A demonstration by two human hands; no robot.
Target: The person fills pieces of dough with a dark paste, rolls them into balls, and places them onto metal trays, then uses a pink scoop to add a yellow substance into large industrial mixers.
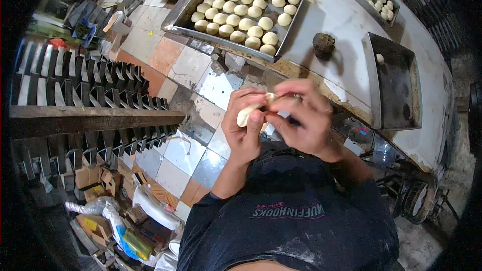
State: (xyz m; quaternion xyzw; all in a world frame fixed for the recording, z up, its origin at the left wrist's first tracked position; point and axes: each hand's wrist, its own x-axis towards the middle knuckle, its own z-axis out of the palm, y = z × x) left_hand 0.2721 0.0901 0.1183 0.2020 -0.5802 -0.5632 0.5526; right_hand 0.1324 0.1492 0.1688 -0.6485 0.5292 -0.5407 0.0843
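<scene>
Our left hand (240,138) is closed around a pale piece of dough (245,117), its thumb pressed against the near side and its fingers curled behind. Our right hand (309,120) comes in from the other side with fingers bent, their tips brought together at the dough's upper right end; they are blurred, so we cannot tell how firmly they pinch it. The dough sits at the middle of the frame, raised in front of our dark shirt (291,188).

Just above the hands, we see the edge of a white table (351,78) that fills the upper right. A large metal tray (284,40) at the top centre carries rows of round dough balls (246,23). To its right, a rough brown lump (324,45) rests on the tabletop. At the right of the frame lies a dark tray (396,85) with one small dough piece (380,59) near its upper left edge, and in the upper right corner another tray (362,2) holds more dough.

At the left, dark metal pans (75,70) stand in rows above a wooden beam (95,119), with cardboard boxes (88,176) at the lower left.
</scene>
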